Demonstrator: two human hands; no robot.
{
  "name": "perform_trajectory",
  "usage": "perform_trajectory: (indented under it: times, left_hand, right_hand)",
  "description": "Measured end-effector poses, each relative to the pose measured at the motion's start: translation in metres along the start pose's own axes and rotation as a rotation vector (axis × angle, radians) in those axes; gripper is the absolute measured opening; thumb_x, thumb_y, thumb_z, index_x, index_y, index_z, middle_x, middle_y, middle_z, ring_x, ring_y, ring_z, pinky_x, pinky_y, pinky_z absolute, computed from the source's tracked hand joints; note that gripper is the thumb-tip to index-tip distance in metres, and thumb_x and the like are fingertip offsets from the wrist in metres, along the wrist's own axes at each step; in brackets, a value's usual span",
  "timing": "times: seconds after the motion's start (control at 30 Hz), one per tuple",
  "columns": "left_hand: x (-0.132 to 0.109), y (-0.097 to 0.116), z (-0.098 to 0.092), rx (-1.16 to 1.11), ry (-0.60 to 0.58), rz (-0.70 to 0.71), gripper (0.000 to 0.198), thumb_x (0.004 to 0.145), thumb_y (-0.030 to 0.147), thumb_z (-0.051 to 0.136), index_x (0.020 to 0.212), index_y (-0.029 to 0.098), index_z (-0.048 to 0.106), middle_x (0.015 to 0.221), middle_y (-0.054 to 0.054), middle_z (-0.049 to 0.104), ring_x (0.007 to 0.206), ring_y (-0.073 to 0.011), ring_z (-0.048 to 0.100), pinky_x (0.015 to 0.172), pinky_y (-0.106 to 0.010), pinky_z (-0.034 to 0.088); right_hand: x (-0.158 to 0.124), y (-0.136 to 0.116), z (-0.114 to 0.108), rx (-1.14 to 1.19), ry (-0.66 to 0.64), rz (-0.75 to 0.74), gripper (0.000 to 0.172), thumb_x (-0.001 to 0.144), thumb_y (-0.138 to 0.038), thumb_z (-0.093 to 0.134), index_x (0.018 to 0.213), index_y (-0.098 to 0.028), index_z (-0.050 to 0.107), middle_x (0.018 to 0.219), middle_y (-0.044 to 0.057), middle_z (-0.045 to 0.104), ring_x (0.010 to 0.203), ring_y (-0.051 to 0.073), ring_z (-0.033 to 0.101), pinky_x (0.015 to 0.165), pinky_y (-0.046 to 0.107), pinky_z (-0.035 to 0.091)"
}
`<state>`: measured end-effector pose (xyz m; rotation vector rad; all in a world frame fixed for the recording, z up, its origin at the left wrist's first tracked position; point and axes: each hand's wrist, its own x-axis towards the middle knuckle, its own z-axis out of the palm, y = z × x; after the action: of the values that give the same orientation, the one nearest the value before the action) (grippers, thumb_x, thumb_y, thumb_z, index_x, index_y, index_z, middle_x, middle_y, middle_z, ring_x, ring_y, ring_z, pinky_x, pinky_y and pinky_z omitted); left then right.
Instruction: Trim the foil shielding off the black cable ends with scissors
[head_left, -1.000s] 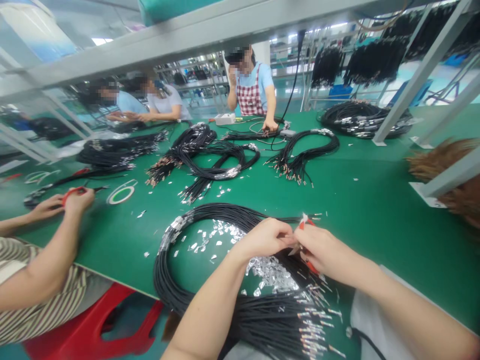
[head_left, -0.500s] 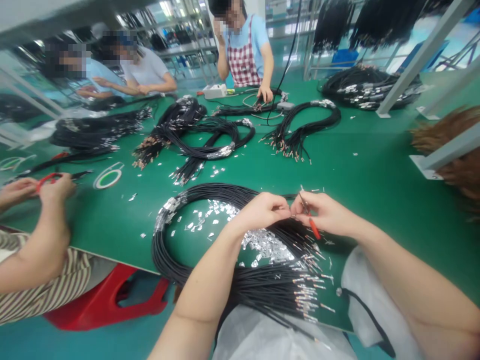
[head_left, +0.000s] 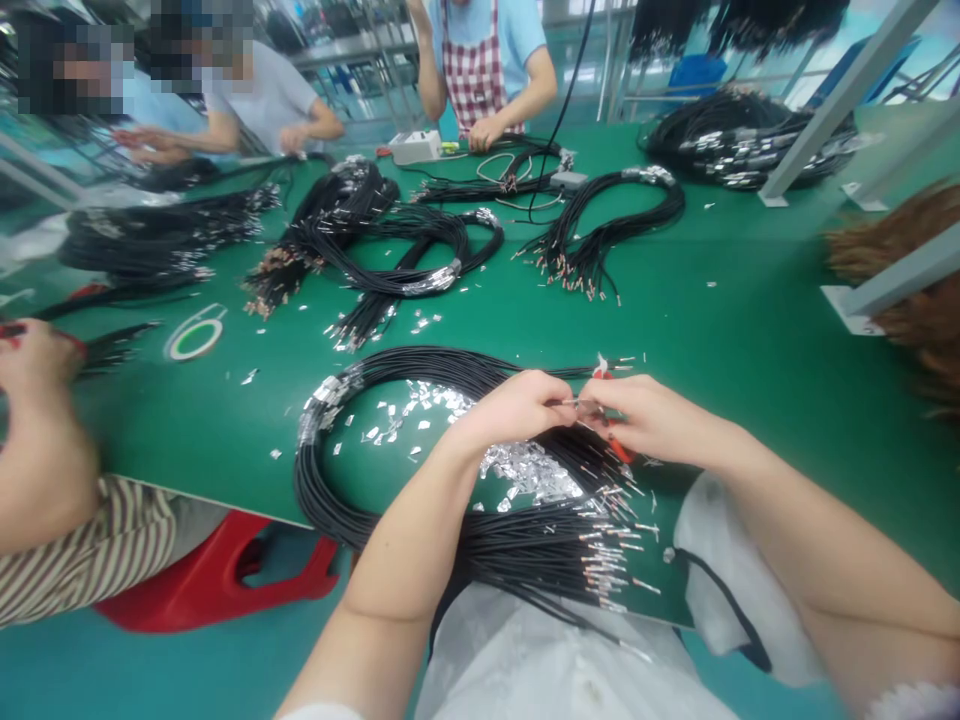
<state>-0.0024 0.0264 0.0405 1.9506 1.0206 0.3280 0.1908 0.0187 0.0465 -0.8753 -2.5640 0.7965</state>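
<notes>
My left hand is closed in a pinch on the metal-tipped end of a thin black wire. My right hand is closed around a small red-handled cutter and meets the left hand at that wire end. Both hands hover over a large looped bundle of black wires lying on the green table. The bundle's metal terminals fan out near the table's front edge. A heap of silver foil scraps lies under my hands.
A person's arm in a striped top works at the left beside a tape roll. More wire bundles lie across the table. Other people work at the far side. A red stool stands below. A metal frame post rises at right.
My hands stay together over the bundle, the cutter's red handles turning down and then back under my right hand. The view has tilted downward. The person at the left has shifted further left.
</notes>
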Motion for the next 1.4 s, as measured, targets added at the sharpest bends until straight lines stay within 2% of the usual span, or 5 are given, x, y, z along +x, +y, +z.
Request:
perform_trajectory:
  times: [0.6, 0.83, 1.0, 1.27, 1.4]
  left_hand:
    - [-0.002, 0.006, 0.001, 0.05, 0.025, -0.021, 0.019, 0.075, 0.025, 0.051, 0.064, 0.014, 0.062, 0.061, 0.0, 0.055, 0.058, -0.0103, 0.043, 0.056, -0.023, 0.034]
    - [0.002, -0.006, 0.005, -0.071, 0.11, -0.03, 0.023, 0.074, 0.027, 0.051, 0.054, 0.016, 0.046, 0.055, 0.004, 0.042, 0.054, -0.0086, 0.035, 0.054, -0.024, 0.03]
    - [0.005, -0.011, 0.004, -0.285, 0.048, -0.021, 0.016, 0.07, 0.022, 0.052, 0.055, 0.015, 0.049, 0.059, 0.002, 0.048, 0.059, -0.0091, 0.042, 0.06, -0.025, 0.035]
    - [0.006, 0.0, 0.003, -0.334, 0.085, -0.104, 0.015, 0.072, 0.024, 0.052, 0.061, 0.014, 0.056, 0.053, 0.005, 0.045, 0.052, -0.007, 0.037, 0.054, -0.023, 0.03]
    - [0.008, -0.005, 0.005, -0.298, 0.127, -0.118, 0.02, 0.075, 0.028, 0.05, 0.061, 0.014, 0.055, 0.049, 0.006, 0.039, 0.047, -0.0066, 0.032, 0.05, -0.023, 0.026]
  right_hand:
    - [0.002, 0.006, 0.001, 0.087, -0.06, 0.02, 0.017, 0.073, -0.006, 0.046, 0.068, -0.021, 0.039, 0.062, -0.003, 0.049, 0.057, 0.012, 0.045, 0.054, 0.023, 0.032]
    - [0.002, 0.002, 0.01, -0.047, 0.054, 0.0, 0.019, 0.067, -0.002, 0.042, 0.068, -0.021, 0.037, 0.063, -0.001, 0.048, 0.059, 0.013, 0.043, 0.055, 0.024, 0.03]
    - [0.002, 0.008, 0.014, -0.033, 0.1, -0.086, 0.016, 0.069, -0.005, 0.041, 0.069, -0.021, 0.038, 0.066, 0.0, 0.051, 0.062, 0.014, 0.044, 0.058, 0.024, 0.032]
    - [0.006, 0.015, 0.018, 0.39, 0.241, 0.123, 0.022, 0.067, -0.012, 0.049, 0.066, -0.022, 0.029, 0.064, -0.003, 0.05, 0.058, 0.011, 0.045, 0.056, 0.023, 0.035]
    - [0.003, 0.01, 0.018, 0.07, 0.29, 0.055, 0.018, 0.066, -0.005, 0.044, 0.067, -0.021, 0.035, 0.064, -0.001, 0.048, 0.06, 0.013, 0.044, 0.057, 0.024, 0.033]
